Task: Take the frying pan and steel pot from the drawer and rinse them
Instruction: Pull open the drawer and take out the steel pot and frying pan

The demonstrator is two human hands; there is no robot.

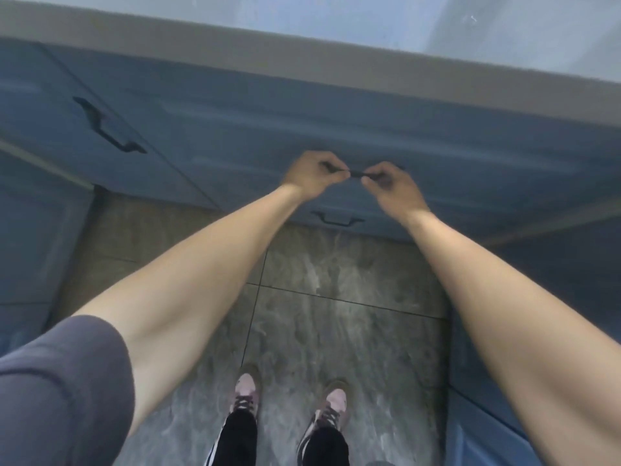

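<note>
The left hand [312, 174] and the right hand [391, 186] both curl round the dark handle [356, 173] of a blue drawer [235, 156], side by side, nearly touching. The drawer looks shut. The frying pan and steel pot are not in sight; they are probably inside it. At six o'clock from the hands is another handle [337, 219] on a lower drawer. At nine o'clock is a third handle [107, 126]. At twelve o'clock runs the counter edge [302, 58]. To do this well, pull straight back with both hands, evenly, and step back to make room
</note>
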